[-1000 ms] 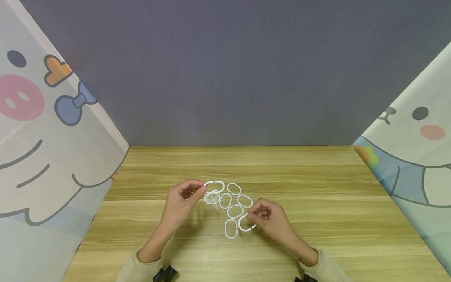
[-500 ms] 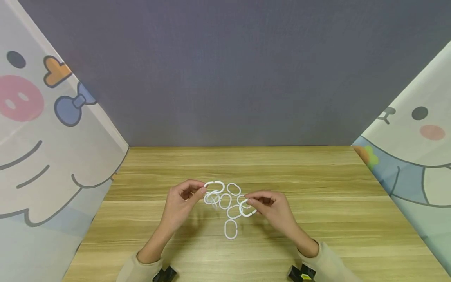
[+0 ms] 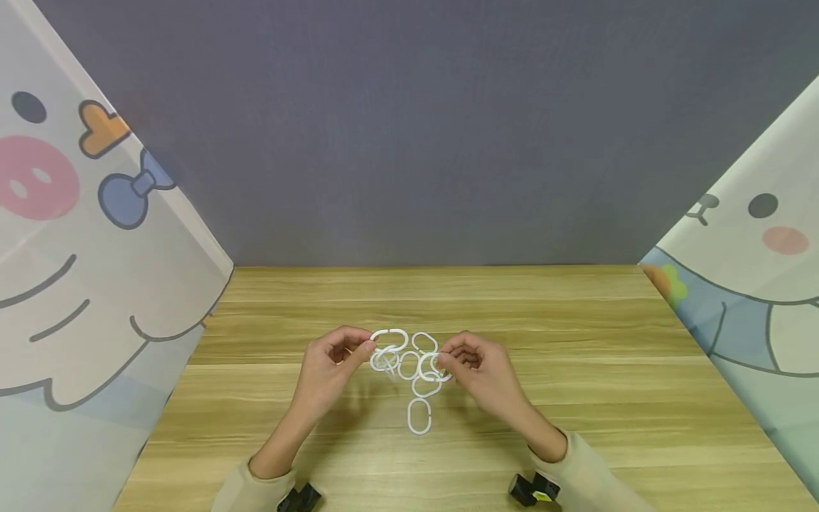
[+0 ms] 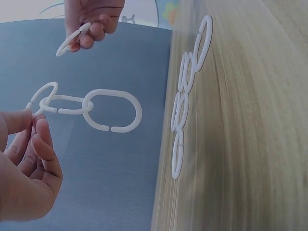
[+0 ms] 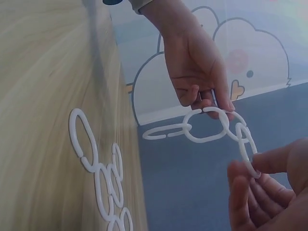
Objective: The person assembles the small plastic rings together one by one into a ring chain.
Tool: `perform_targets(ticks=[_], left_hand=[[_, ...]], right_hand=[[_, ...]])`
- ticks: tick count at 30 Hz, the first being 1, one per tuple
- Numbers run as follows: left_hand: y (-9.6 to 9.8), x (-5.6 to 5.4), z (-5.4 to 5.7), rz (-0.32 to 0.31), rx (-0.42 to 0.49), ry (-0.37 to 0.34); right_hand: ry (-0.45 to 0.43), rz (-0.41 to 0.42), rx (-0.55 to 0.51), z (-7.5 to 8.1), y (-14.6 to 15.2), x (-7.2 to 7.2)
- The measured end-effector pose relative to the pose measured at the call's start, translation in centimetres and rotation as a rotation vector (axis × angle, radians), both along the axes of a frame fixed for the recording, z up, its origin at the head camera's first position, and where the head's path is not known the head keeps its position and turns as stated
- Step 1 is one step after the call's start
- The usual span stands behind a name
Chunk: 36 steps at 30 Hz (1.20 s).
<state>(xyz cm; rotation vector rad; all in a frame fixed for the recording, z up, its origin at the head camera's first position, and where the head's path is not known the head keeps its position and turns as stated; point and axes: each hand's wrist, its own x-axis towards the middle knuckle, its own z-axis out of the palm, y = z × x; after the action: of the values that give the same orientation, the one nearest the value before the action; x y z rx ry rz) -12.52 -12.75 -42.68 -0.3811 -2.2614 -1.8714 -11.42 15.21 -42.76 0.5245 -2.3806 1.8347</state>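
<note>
In the head view my left hand [image 3: 329,370] pinches the end of a short chain of white plastic oval links. The left wrist view shows three joined links, the middle one [image 4: 73,112] and the far one [image 4: 140,113] hanging off to the side, above the table. Between thumb and fingers my right hand [image 3: 488,371] holds a single white C-shaped link [image 4: 68,40], with a small gap in its side. It is raised over the loose links, a short way right of the chain. In the right wrist view this link overlaps the chain; whether they touch I cannot tell.
Several loose white links lie flat on the wooden table [image 3: 576,320] between and below the hands; the nearest link [image 3: 419,432] lies apart from the others. A grey panel [image 3: 409,142] stands behind the table, with cartoon-printed panels at both sides.
My right hand has lifted its link from the table's near right and carried it up and leftward, closer to the chain. My left hand holds nearly still.
</note>
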Motion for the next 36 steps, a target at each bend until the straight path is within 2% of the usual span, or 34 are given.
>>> perform_targets(ticks=[4,13,19,28,36], left_hand=[[0.0,0.0,0.0,0.004,-0.004,-0.009],[0.0,0.0,0.0,0.002,-0.011,-0.018],[0.0,-0.1,-0.2,-0.003,-0.016,-0.016],[0.1,0.0,-0.1,-0.004,-0.041,-0.014],[0.2,0.0,-0.2,-0.027,-0.032,-0.015]], right_hand=[[0.054,-0.03,0.051,0.0,-0.2,-0.1],[0.038,0.031,0.005,0.4,-0.7,-0.4],[-0.061,0.036,-0.041,0.9,-0.9,-0.5],[-0.23,0.086,-0.241,1.7,-1.4,-0.8],[-0.29,0.113,-0.344,1.9,-2.0,-1.0]])
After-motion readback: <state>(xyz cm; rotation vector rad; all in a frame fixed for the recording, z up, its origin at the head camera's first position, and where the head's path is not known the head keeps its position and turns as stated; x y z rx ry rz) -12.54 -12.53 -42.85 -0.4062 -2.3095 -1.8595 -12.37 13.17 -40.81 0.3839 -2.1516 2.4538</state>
